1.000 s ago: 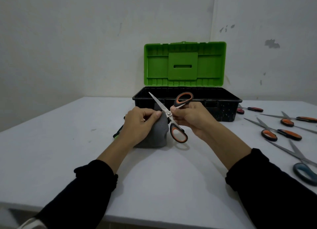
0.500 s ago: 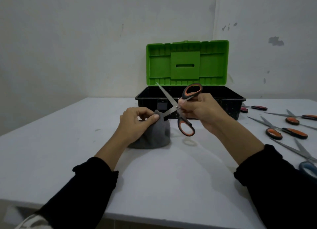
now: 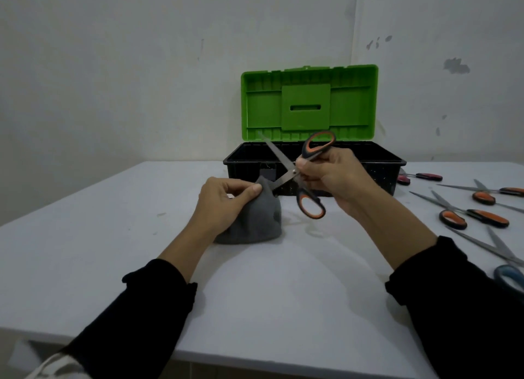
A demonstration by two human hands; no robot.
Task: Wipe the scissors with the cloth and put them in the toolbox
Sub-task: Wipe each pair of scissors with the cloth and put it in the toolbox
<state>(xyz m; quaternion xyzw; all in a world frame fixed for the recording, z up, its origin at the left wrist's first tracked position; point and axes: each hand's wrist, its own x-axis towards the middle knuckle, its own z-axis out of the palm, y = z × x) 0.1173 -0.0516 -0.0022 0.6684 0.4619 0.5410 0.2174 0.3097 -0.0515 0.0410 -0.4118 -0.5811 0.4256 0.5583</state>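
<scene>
1. The scissors (image 3: 295, 172) have plain steel blades and black handles with orange lining inside the loops. They're spread open into an X, held up off the table (image 3: 113, 251) right in front of the toolbox (image 3: 380, 168).
2. One blade points up and to the left, its tip crossing the bottom edge of the green lid. The other blade angles down-left, and its tip goes into the top of the grey cloth (image 3: 255, 222).
3. One handle loop sticks up above the right hand (image 3: 334, 177); the other hangs down below it, just above the tabletop.
4. Right hand grip: fingers curled around the scissors near the pivot and handle shanks, thumb and fingertips pinching there.
5. Left hand (image 3: 224, 202) is pinching the cloth at its peak, thumb pressed against the fingers with fabric in between. The rest of the cloth slumps down onto the table like a little tent.
6. The toolbox is a black tub with a bright green lid standing open, upright at the back. Can't see what's inside from this angle, the interior is just dark.
7. Off to the right on the table there's a bunch of other scissors (image 3: 473, 217) lying open, mostly orange-and-black handles, plus one blue-handled pair at the edge of the frame.
</scene>
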